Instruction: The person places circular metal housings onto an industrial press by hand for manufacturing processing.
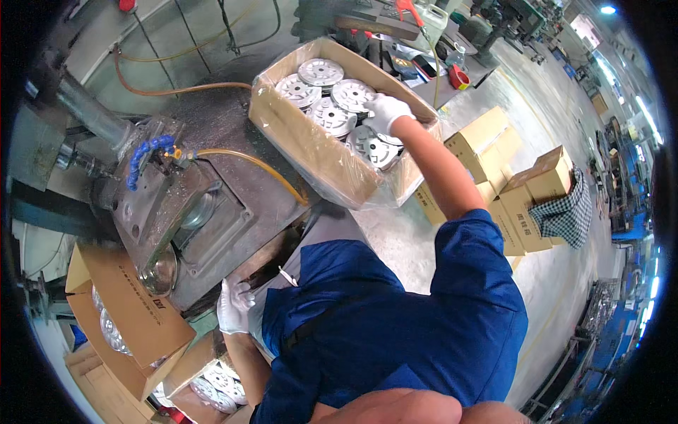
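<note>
My right hand (387,114), in a white glove, reaches into a plastic-lined cardboard box (311,152) at the far middle. Its fingers bend over the rim of a round silver metal disc (351,94), with a dark gap under the fingertips. Several similar cast discs with raised ribs lie in the box, among them one disc (374,147) just nearer than my hand. My left hand (235,307), gloved too, is by the front edge of the grey machine table (233,247). Its thumb and fingers are apart, and nothing shows between them.
At left stands a machine with a blue jointed coolant hose (145,152), an orange hose (261,161) and a round metal part (201,210) in its fixture. An open carton (134,311) and a lower box of discs (212,389) stand nearer. Closed cartons (487,145) sit at right.
</note>
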`<control>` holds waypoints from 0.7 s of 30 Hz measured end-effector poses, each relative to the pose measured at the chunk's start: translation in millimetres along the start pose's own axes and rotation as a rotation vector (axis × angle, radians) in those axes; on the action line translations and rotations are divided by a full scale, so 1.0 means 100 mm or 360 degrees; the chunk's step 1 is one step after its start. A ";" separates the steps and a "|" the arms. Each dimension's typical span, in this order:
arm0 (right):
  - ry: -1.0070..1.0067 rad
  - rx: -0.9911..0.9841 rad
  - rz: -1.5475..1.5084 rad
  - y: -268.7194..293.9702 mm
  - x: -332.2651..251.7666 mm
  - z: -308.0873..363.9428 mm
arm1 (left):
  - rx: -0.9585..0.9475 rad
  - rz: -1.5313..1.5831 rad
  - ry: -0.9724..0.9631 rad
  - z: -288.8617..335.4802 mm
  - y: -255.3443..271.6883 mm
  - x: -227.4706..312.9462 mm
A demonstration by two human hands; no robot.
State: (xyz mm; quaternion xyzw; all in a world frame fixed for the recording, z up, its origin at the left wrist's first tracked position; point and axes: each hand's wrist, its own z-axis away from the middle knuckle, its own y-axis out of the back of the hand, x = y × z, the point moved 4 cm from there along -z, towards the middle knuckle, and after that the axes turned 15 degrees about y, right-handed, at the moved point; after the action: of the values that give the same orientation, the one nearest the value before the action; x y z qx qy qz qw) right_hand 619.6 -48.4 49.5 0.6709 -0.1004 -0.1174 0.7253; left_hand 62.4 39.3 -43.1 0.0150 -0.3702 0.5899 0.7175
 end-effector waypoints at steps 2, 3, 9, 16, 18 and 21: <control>0.0021 -0.0095 0.0177 -0.16 -0.11 -0.10 | 0.0011 0.0023 0.0027 -0.01 -0.01 -0.03; 0.0009 -0.0083 0.0162 -0.23 -0.04 -0.05 | 0.0011 0.0001 0.0022 0.04 -0.08 -0.02; 0.0096 -0.0156 0.0386 -0.27 0.07 0.10 | 0.0161 -0.0100 -0.0092 0.12 0.06 0.01; 0.0204 0.0564 0.0028 0.14 -0.30 0.21 | 0.0404 -0.0105 -0.0102 0.52 0.51 0.14; 0.0210 0.0505 -0.0585 0.64 -0.94 0.45 | 0.0591 -0.0318 -0.0336 0.83 0.90 0.16; 0.1068 -0.0011 -0.1665 0.77 -1.87 0.89 | 0.0759 0.0138 -0.0469 1.35 1.64 0.04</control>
State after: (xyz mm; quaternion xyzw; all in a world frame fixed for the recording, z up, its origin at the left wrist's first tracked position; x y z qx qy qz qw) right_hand 416.8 -70.3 135.6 0.6292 0.4755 -0.2402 0.5659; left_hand -147.2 30.4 -10.7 0.2531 -0.3216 0.6820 0.6062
